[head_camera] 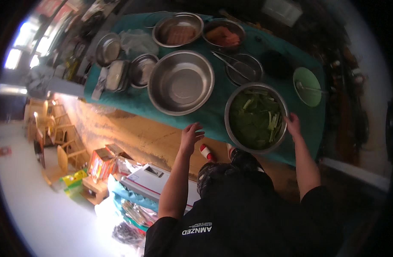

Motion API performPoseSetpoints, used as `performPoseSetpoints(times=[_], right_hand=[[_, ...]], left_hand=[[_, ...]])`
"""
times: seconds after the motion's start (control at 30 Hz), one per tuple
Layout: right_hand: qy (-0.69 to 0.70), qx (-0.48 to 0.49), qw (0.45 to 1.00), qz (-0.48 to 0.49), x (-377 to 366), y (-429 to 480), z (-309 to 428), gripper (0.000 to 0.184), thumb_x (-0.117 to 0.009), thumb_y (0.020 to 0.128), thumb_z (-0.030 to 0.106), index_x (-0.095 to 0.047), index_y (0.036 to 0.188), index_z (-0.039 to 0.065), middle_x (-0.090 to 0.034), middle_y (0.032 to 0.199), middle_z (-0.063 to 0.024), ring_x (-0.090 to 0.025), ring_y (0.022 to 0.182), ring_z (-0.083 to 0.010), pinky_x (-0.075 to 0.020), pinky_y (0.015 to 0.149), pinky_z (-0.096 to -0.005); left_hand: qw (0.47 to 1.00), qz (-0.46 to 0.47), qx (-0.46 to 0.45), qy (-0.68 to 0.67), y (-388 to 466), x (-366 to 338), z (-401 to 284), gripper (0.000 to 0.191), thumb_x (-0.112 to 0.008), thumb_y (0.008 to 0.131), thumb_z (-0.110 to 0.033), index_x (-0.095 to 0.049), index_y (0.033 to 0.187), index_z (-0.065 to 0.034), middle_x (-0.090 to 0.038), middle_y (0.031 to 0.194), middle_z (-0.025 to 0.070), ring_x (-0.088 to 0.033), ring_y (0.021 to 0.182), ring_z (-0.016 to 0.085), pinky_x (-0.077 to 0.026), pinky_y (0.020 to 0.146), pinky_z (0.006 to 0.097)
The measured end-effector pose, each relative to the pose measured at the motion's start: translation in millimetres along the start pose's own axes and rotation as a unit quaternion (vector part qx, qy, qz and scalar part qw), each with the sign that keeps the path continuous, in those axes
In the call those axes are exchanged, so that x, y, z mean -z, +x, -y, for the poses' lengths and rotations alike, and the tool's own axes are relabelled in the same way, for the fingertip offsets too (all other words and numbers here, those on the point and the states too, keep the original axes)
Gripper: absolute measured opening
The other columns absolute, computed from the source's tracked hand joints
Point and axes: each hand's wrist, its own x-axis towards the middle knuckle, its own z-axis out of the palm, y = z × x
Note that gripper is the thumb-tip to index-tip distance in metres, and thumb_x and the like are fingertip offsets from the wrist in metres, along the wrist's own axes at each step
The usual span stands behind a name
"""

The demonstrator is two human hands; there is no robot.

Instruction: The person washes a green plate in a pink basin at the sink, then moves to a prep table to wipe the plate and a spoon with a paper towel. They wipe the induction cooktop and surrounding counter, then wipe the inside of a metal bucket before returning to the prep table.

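Observation:
My right hand (pixel 292 125) grips the right rim of a metal basin (pixel 228 123) full of cut leafy greens (pixel 254 119), with pale stalks showing among the leaves. The basin stands at the near edge of a table under a green cloth (pixel 217 110). Off the table's near edge, my left hand (pixel 192 136) hangs in the air, fingers apart and holding nothing. Beyond it on the cloth is a large, empty steel basin (pixel 182 85). Behind the greens sits a smaller metal bowl (pixel 243 72) with a long metal utensil (pixel 230 64) across it.
Sausage-like meat fills a steel basin (pixel 158 35) at the back; another bowl (pixel 241 32) holds orange-pink pieces. A green bowl (pixel 305 91) with a spoon is at right. Small metal bowls (pixel 108 49), a plastic bag (pixel 138 41) and a lidded container (pixel 114 75) stand left. Behind me lies a white chest (pixel 164 181).

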Motion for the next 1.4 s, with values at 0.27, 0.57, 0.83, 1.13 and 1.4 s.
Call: performPoseSetpoints(times=[0.27, 0.57, 0.83, 1.13, 1.4], right_hand=[[-0.024, 0.076, 0.993, 0.083, -51, 133, 124, 0.053, -0.073, 0.086, 0.04, -0.066, 0.118, -0.001, -0.069, 0.114, -0.0201, -0.066, 0.107, -0.0301, -0.0516, 0.09, -0.0407], [-0.071, -0.032, 0.988, 0.132, -104, 180, 163, 0.057, -0.073, 0.08, 0.039, -0.064, 0.116, -0.004, -0.069, 0.11, -0.0215, -0.066, 0.104, -0.0338, -0.0523, 0.085, -0.0415], [-0.145, 0.017, 0.989, 0.029, -87, 214, 141, 0.057, -0.074, 0.079, 0.035, -0.063, 0.122, 0.0, -0.066, 0.119, -0.0223, -0.063, 0.108, -0.039, -0.0523, 0.091, -0.048], [-0.082, 0.042, 0.995, 0.028, -41, 220, 94, 0.068, -0.07, 0.086, 0.045, -0.055, 0.136, 0.001, -0.062, 0.13, -0.0224, -0.061, 0.117, -0.0354, -0.0484, 0.098, -0.0441], [0.192, -0.149, 0.942, 0.232, 29, -8, -11, 0.066, -0.071, 0.091, 0.031, -0.043, 0.143, 0.002, -0.059, 0.131, -0.0144, -0.061, 0.114, -0.0263, -0.0518, 0.095, -0.0398]], left_hand=[[0.969, 0.09, 0.03, 0.226, 61, -103, 37, 0.037, -0.072, 0.09, -0.03, -0.067, 0.113, -0.0011, -0.068, 0.093, 0.0043, -0.061, 0.082, 0.013, -0.05, 0.07, 0.0278], [0.971, -0.01, -0.042, 0.237, 65, -112, 72, 0.021, -0.067, 0.084, -0.007, -0.068, 0.103, 0.0032, -0.07, 0.093, 0.0054, -0.062, 0.081, 0.012, -0.05, 0.071, 0.0283], [0.979, -0.015, -0.047, 0.199, 63, -112, 70, 0.017, -0.066, 0.081, -0.007, -0.068, 0.094, 0.0045, -0.069, 0.082, 0.0062, -0.061, 0.075, 0.013, -0.05, 0.07, 0.0301], [0.981, -0.022, -0.053, 0.185, 59, -106, 69, 0.016, -0.066, 0.081, -0.005, -0.068, 0.094, 0.0039, -0.068, 0.083, 0.0046, -0.06, 0.075, 0.012, -0.048, 0.068, 0.0289], [0.965, 0.032, 0.017, 0.26, 59, -101, 44, 0.028, -0.07, 0.091, -0.021, -0.065, 0.106, 0.0019, -0.067, 0.095, 0.0065, -0.062, 0.08, 0.015, -0.051, 0.072, 0.0302]])
